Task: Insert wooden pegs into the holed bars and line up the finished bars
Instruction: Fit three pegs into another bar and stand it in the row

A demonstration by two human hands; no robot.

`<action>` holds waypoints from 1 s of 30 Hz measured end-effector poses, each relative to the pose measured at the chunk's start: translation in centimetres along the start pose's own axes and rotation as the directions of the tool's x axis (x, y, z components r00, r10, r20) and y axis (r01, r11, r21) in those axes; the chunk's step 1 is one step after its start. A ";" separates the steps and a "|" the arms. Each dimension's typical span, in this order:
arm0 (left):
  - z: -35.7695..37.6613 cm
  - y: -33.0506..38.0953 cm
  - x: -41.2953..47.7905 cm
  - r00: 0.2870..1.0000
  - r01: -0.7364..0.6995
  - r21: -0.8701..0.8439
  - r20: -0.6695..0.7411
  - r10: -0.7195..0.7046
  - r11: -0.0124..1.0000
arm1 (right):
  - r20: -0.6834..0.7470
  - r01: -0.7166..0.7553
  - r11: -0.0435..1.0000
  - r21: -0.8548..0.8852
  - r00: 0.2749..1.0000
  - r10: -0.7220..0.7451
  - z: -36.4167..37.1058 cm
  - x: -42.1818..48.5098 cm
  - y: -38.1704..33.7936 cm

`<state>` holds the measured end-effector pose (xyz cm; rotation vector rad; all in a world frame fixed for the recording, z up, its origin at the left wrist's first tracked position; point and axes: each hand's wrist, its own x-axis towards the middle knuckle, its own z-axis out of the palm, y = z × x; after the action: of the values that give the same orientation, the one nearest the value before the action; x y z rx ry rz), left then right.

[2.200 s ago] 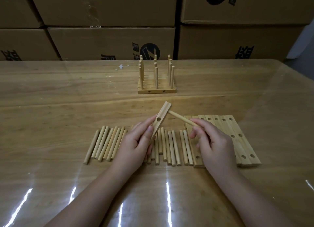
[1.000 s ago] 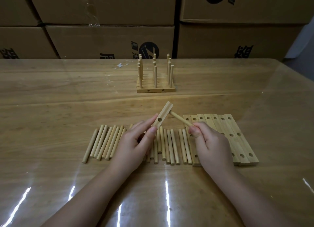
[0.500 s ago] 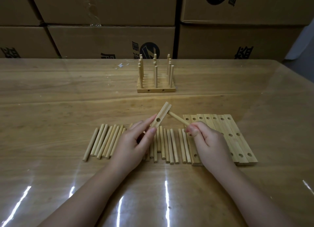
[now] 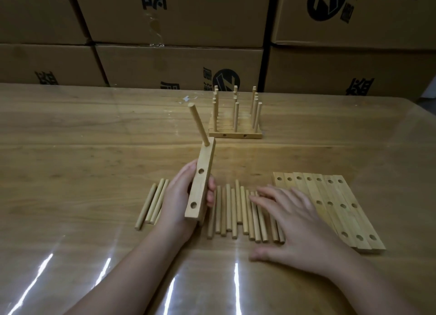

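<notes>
A wall of stacked brown cardboard boxes (image 4: 179, 62) with black printed logos fills the far side, from ten to two o'clock; in front of it runs the glossy, wood-grained desk (image 4: 82, 137), with streaks of light on its near edge.

At four o'clock from the desk's middle a flat row of pale wooden bars with three holes each (image 4: 330, 204) lies edge to edge, their holes empty; at twelve o'clock, near the boxes, stands a block of finished wooden bars (image 4: 236, 126) set side by side, each with upright pegs.

The right hand (image 4: 290, 220) is released, fingers straight and spread, lying palm down on the loose pegs and touching them, just at nine o'clock of the empty bars; the left hand (image 4: 177, 196) is clasped round a single pale wooden holed bar (image 4: 201, 185), fingertips (image 4: 211, 192) showing on its three o'clock side.

That bar is lifted off the desk and tilted, its far end towards twelve o'clock, two empty holes showing on its face.

Loose round wooden pegs (image 4: 230, 211) lie in a rough row at six o'clock, between the hands and under the right one; a few more pegs (image 4: 153, 202) lie at nine o'clock of the left hand.

One round wooden peg (image 4: 199, 126) stands in the held bar's far hole, leaning towards eleven o'clock.
</notes>
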<state>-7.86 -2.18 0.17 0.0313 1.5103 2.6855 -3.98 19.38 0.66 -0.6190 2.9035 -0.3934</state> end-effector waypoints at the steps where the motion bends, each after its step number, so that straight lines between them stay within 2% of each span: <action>1: 0.0 0.1 0.0 1.000 0.017 -0.018 0.006 -0.017 1.000 | 0.019 -0.006 1.000 0.000 1.000 0.006 -0.1 0.0 0.0; 4: -0.1 0.2 0.0 0.998 0.059 -0.042 0.014 -0.059 0.997 | 0.011 -0.016 0.999 0.033 1.000 0.016 -0.1 0.1 0.0; 7: 0.0 0.1 -0.1 0.998 0.057 0.037 0.030 -0.058 0.998 | -0.022 -0.047 0.995 0.085 0.999 0.049 0.0 0.2 0.1; 10: 0.3 0.1 -0.3 0.996 0.051 0.097 0.063 -0.057 0.994 | -0.042 -0.100 0.973 0.208 0.993 0.111 0.0 0.0 0.2; 13: 0.4 -0.1 -0.2 0.998 0.034 0.150 0.056 -0.043 0.988 | -0.149 -0.078 0.965 0.249 0.982 0.118 0.1 0.0 0.3; 17: 0.3 -0.3 -0.1 0.998 0.014 0.237 0.051 -0.027 0.971 | -0.299 0.005 0.968 0.252 0.951 0.073 0.2 -0.1 0.2; 23: 0.1 -0.9 -0.2 0.997 -0.004 0.344 0.072 -0.022 0.939 | -0.351 0.021 0.986 0.168 0.935 0.040 0.7 -0.1 0.0; 30: -0.1 -1.2 -0.2 0.997 -0.027 0.379 0.081 -0.004 0.925 | -0.534 0.094 0.988 0.125 0.846 -0.013 0.9 0.1 0.0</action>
<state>-7.64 -1.63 -0.91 0.1635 1.9814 2.3227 -3.95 19.17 -0.18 -0.6544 3.3303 -0.9136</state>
